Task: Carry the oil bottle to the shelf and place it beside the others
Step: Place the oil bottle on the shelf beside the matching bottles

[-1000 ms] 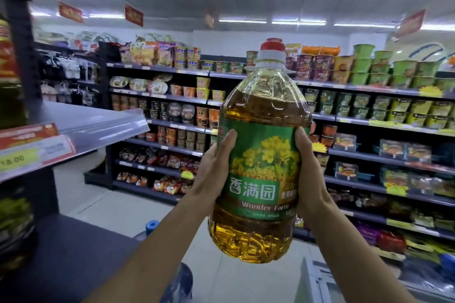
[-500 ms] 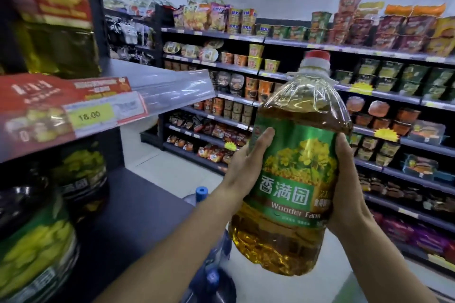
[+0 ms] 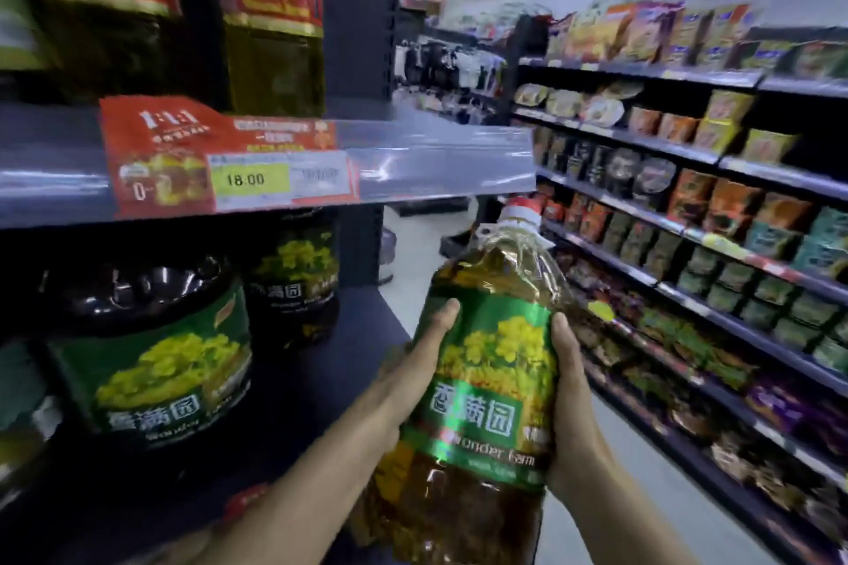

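Both hands clasping the oil bottle (image 3: pixel 482 381) in mid-air, left hand (image 3: pixel 413 376) on its left side, right hand (image 3: pixel 573 399) on its right, bottle tilted slightly right, just off the dark shelf (image 3: pixel 321 381) edge, two like bottles (image 3: pixel 151 358) standing there, price tag (image 3: pixel 252 179) above.
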Motion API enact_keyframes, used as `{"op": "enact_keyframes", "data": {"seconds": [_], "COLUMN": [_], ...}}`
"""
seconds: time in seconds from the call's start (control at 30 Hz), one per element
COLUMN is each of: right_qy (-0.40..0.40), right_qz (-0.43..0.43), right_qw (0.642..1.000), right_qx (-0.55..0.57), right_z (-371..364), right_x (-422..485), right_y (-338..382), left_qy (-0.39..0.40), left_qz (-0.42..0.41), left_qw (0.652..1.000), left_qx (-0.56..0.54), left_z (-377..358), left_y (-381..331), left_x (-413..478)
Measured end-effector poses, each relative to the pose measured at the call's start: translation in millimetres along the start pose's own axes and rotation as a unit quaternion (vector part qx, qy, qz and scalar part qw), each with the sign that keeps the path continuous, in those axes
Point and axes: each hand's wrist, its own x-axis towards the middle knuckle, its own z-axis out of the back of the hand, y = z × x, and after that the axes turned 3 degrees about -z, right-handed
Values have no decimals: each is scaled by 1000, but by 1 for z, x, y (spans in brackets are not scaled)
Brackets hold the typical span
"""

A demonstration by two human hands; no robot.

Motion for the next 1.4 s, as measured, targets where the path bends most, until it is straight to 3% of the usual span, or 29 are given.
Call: {"op": "enact_keyframes", "data": {"seconds": [0.1, 0.23, 0.4, 0.53, 0.9, 1.07, 1.4], "right_qy": [85, 169, 240, 270, 261, 316, 352], "right_qz": [-40, -75, -65, -56, 16, 34, 60], "right_qw": [995, 982, 964, 954, 958, 945, 932], "right_qx": [-25, -44, -89, -116, -118, -77, -63], "right_z": [-21, -54, -99, -123, -125, -126, -118], "right_x": [15, 29, 42, 56, 118, 138, 166], "right_y": [-2, -10, -15, -15, -15, -27, -48], "left_qy": [-93, -211, -266, -292, -327, -370, -366], "left_qz": [-42, 17, 2, -33, -101, -128, -221], "left_qw": [994, 975, 959, 947, 930, 911, 900], "left_qx": [-35, -66, -101, -132, -133, -133, -88], "left_z": [23, 42, 76, 97, 94, 98, 103], "left_y": [3, 3, 0, 7, 14, 27, 41], "left_x": [6, -30, -38, -32, 12, 34, 55]}}
